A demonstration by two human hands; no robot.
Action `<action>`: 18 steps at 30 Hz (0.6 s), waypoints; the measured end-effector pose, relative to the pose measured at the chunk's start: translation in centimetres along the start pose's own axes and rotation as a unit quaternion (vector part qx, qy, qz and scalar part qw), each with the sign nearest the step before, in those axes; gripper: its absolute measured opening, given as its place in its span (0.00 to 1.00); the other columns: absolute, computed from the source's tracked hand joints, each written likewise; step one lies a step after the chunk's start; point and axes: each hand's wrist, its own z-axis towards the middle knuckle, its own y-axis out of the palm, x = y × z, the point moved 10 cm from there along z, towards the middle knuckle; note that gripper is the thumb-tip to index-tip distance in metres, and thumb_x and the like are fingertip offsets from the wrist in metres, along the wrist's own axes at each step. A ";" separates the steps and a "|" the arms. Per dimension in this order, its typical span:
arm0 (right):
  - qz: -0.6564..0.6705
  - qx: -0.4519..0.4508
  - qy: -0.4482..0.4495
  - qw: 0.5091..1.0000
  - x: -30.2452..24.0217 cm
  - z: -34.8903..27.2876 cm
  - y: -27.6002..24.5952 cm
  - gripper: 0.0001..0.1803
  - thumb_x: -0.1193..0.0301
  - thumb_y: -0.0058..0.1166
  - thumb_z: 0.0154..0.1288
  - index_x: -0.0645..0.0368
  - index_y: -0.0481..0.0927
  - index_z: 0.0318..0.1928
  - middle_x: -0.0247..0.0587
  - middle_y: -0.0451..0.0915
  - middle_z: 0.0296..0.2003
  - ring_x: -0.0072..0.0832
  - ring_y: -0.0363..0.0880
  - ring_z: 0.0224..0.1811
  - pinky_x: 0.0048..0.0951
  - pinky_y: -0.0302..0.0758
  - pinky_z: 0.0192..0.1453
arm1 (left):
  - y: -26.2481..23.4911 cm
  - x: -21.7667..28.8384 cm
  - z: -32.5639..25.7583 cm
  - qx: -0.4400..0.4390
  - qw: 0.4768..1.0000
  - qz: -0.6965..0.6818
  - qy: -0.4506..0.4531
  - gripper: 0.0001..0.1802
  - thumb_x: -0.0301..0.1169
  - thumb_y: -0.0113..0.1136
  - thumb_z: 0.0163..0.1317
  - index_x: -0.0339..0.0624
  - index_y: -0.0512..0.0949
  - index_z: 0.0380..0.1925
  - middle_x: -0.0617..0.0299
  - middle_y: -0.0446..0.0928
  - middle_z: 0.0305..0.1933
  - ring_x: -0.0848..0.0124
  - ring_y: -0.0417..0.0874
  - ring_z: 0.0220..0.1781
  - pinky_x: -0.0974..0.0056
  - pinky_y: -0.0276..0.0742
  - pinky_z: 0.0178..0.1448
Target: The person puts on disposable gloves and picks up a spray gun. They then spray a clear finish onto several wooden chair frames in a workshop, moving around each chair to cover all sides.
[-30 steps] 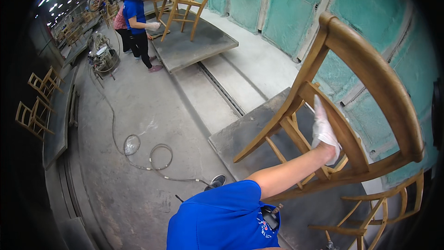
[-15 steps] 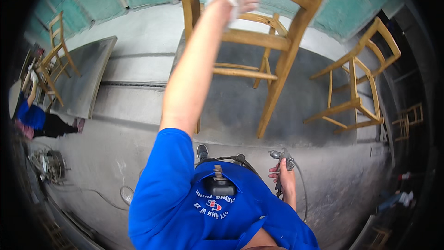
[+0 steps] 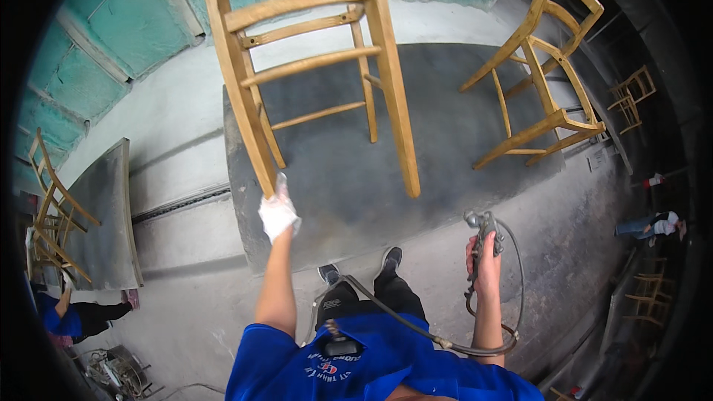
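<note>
A bare wooden chair frame [image 3: 301, 11] without a seat panel stands in front of me on a dark board [image 3: 319, 156]. My left hand [image 3: 279, 212], in a white glove, is closed around the lower end of the chair's near left leg. The glove hides part of that leg's foot. In my bare right hand [image 3: 486, 271] is a metal spray gun [image 3: 484, 234], held off to the right beyond the board's near edge. A hose [image 3: 445, 343] runs from the gun across the front of my body.
A second wooden chair [image 3: 546, 104] stands on the board's right side. At the far left, a person in blue [image 3: 63, 315] is beside another board [image 3: 104, 215] bearing wooden chairs. Far right are another person [image 3: 657, 225] and more chairs [image 3: 650, 293]. Green panels [image 3: 119, 22] line the back.
My left hand has come down from the chair's upper back to the foot of its left leg. The spray gun in my right hand is higher in view. The view has shifted.
</note>
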 end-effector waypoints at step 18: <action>0.263 -0.288 -0.148 0.909 -5.4 22.3 11.5 0.34 0.37 0.32 0.78 0.57 0.74 0.44 0.36 0.77 0.29 0.15 0.68 0.22 0.19 0.62 0.22 | 1.3 4.5 0.7 -0.007 0.984 -0.164 0.074 0.21 0.42 0.60 0.71 0.44 0.78 0.59 0.69 0.63 0.16 0.77 0.61 0.11 0.69 0.58 0.14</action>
